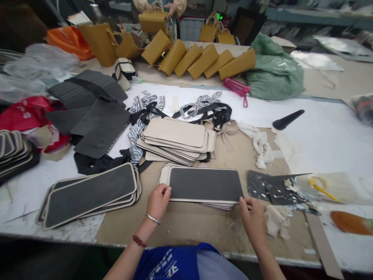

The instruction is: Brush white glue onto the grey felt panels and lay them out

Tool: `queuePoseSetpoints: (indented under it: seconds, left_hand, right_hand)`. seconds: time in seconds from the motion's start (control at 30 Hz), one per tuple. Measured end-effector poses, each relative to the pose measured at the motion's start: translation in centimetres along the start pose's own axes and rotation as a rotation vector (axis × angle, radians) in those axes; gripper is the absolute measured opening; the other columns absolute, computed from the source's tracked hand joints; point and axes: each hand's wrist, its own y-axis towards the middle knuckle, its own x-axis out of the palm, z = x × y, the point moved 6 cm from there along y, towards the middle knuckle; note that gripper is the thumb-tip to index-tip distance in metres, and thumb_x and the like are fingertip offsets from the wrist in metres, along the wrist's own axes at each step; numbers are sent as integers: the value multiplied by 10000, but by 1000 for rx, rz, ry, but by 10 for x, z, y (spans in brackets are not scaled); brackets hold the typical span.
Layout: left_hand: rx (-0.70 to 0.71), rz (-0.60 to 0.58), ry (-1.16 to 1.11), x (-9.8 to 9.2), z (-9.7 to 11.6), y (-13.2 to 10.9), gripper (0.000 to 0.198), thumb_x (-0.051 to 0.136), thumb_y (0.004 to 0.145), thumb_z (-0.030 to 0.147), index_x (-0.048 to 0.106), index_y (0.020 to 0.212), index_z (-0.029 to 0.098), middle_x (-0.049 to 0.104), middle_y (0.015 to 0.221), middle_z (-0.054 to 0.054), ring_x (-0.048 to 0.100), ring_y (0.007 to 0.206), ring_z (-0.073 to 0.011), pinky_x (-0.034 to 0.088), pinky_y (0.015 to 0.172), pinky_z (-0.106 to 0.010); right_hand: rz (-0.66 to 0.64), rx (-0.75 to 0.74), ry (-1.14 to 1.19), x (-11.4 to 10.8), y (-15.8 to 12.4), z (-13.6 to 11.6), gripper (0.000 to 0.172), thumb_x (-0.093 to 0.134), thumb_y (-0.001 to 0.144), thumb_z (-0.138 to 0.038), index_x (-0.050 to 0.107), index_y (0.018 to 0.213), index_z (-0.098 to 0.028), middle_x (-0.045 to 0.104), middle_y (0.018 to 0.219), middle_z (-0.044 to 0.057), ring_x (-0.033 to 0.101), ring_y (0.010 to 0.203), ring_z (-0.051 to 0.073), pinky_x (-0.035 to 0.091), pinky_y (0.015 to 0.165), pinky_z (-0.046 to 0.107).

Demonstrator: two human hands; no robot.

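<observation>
A dark grey rounded panel with a cream border (205,183) lies on top of a small stack in front of me. My left hand (159,200) pinches its left edge near the lower corner. At the lower right corner, my right hand (253,216) grips the panel between thumb and fingers. Just behind is a pile of cream rounded panels (175,132). To the left rests a stack of similar grey panels with cream borders (91,196), fanned slightly askew.
Mustard handbags (204,62) line the back, where another person's hands (171,8) hold one. A glue-spotted dark board (272,186) bears a yellow stick (323,189). Further right are a black tapered tool (288,119) and an orange-brown object (349,222). Dark sheets (99,124) lie left.
</observation>
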Motion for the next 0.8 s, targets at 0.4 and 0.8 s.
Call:
queuePoseSetpoints:
  seconds: [0.4, 0.8]
  left_hand:
    - [-64, -21, -1, -23, -16, -1, 287, 419, 704, 429, 573, 636, 196, 596, 558, 4, 555, 561, -165, 395, 554, -250]
    - [-86, -18, 5, -26, -18, -1, 279, 408, 690, 433, 541, 614, 200, 581, 543, 6, 539, 547, -164, 376, 551, -249]
  right_hand:
    - [-84, 93, 160, 11, -16, -20, 412, 417, 788, -595, 493, 685, -203, 539, 688, 35, 519, 686, 198, 420, 655, 334]
    - [-91, 89, 80, 17, -13, -22, 449, 379, 776, -634, 460, 641, -214, 516, 650, 28, 491, 640, 190, 388, 624, 326]
